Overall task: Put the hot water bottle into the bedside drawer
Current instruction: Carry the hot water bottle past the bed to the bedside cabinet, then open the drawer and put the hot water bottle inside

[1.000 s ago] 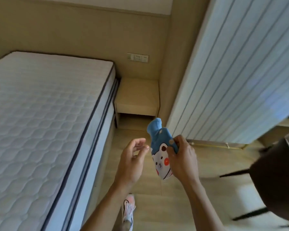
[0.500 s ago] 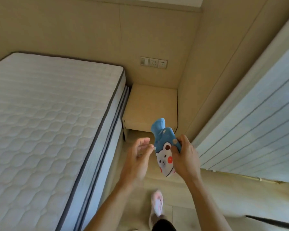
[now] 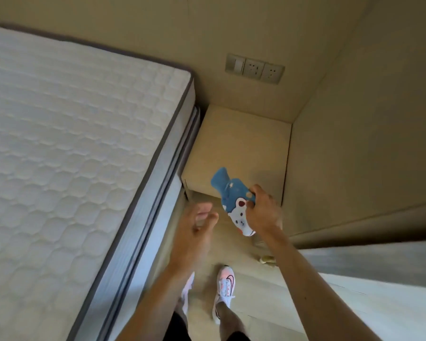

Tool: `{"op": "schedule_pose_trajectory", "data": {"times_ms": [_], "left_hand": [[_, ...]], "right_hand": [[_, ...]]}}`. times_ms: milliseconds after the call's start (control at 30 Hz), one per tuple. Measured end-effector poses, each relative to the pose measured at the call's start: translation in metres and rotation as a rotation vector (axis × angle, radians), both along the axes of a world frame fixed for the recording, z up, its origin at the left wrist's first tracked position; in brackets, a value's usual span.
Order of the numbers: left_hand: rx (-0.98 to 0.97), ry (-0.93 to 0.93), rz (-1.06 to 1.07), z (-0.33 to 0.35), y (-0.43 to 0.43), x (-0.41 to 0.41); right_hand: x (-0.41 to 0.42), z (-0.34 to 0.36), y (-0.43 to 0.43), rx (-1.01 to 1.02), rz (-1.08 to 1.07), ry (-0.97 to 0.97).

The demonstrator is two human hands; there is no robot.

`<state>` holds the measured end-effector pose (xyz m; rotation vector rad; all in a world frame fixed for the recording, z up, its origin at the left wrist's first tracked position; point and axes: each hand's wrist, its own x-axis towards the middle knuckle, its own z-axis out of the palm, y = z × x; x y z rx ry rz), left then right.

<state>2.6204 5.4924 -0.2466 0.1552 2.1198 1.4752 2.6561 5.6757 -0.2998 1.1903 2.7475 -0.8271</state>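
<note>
My right hand (image 3: 262, 210) grips the hot water bottle (image 3: 233, 199), a small blue one with a white bear face, neck tilted up and to the left. It hangs in the air over the front edge of the beige bedside table (image 3: 241, 148), which stands in the corner between bed and wall. The drawer front lies mostly out of sight below the tabletop, and I cannot tell whether it is closed. Just left of the bottle, my left hand (image 3: 194, 230) is empty with its fingers loosely curled and apart.
A bare white quilted mattress (image 3: 67, 156) fills the left side, its edge close to the table. A switch and socket panel (image 3: 255, 68) sits on the back wall. A beige wall panel (image 3: 354, 156) bounds the right. My feet in pale sneakers (image 3: 225, 289) stand on the narrow wooden floor strip.
I have walked closer to the bedside table, which now sits just under the bottle. Both hands keep their poses, the right still holding the bottle.
</note>
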Motion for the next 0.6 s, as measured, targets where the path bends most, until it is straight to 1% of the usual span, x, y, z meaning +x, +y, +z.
{"op": "schedule_pose_trajectory", "data": {"times_ms": [100,233,367,500,600], "left_hand": [[-0.058,-0.072,-0.013,-0.037,0.020,-0.032],[-0.134,-0.132,-0.096,-0.105,0.051,-0.074],[-0.200,-0.106,-0.171,-0.187,0.080,-0.115],[-0.231,-0.103,-0.224,-0.245,0.097,-0.138],[-0.254,-0.090,-0.240,-0.292,0.106,-0.153]], "right_hand": [[-0.039,-0.039,0.025,-0.050,-0.011,-0.026],[-0.089,-0.099,0.061,-0.070,-0.050,-0.014],[-0.141,-0.172,0.098,-0.051,0.040,-0.009],[-0.176,-0.227,0.129,-0.053,0.141,0.006],[-0.195,-0.271,0.149,-0.139,0.216,0.015]]}}
